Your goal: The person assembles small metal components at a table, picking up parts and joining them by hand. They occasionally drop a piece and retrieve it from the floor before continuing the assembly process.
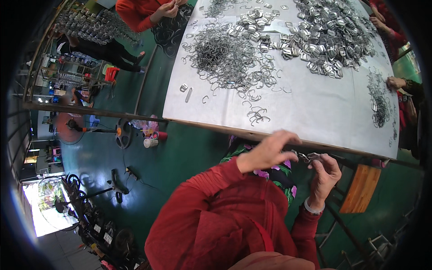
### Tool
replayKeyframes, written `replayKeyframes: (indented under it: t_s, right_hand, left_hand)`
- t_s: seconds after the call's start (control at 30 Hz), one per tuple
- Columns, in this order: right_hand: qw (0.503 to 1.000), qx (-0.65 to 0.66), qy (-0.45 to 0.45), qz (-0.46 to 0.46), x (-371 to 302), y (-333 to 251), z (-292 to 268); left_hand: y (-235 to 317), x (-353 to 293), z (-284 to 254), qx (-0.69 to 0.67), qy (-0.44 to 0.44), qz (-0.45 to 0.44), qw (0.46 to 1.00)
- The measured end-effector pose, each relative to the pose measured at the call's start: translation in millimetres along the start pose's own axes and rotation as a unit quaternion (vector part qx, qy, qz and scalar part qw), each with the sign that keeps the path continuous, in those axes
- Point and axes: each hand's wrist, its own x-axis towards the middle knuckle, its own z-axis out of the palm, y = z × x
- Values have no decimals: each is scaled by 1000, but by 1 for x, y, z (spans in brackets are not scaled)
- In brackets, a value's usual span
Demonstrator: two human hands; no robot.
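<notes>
My right hand (325, 176), with a light band at its wrist, pinches a small shiny metal buckle (310, 156) just off the table's near edge. My left hand (270, 150) is beside it with fingers apart, its thumb close to the buckle's left end; whether they touch I cannot tell. Ahead on the white-covered table (315, 121) lies a tangled heap of bent wire hooks (216, 56). A few loose hooks (258, 118) are nearest my left hand. Farther right is a big pile of flat metal buckles (330, 40).
Other people's hands work at the table's far left (168, 9) and right side (396, 83), where a smaller heap of metal parts (380, 101) lies. A wooden stool (361, 189) stands to my right. On the left are a standing fan (71, 126) and motorbikes (103, 229).
</notes>
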Motion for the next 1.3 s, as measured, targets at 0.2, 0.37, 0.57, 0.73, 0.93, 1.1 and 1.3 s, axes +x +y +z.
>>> replayKeyframes:
  t_s: [0.2,0.37,0.57,0.73,0.93,1.1,1.3]
  right_hand:
    - [995,66,-53,50,9,1,4]
    - [996,61,-36,53,15,1,7]
    - [999,31,-28,31,0,-8,6]
    - [1000,12,-22,8,-14,-14,3]
    - [1000,4,-21,-16,-21,-16,-3]
    - [999,11,-13,-35,-24,-20,-2]
    - [999,13,-8,-35,-26,-25,2]
  left_hand:
    - [-101,35,-107,309,103,-91,941]
    - [-118,52,-111,444,50,-53,893]
    - [-114,57,-120,441,131,-20,887]
    - [-97,18,-153,403,146,-116,896]
    - [-104,-39,-145,441,125,-138,878]
    - [-115,16,-123,424,71,52,901]
    - [-131,45,-128,474,-22,79,877]
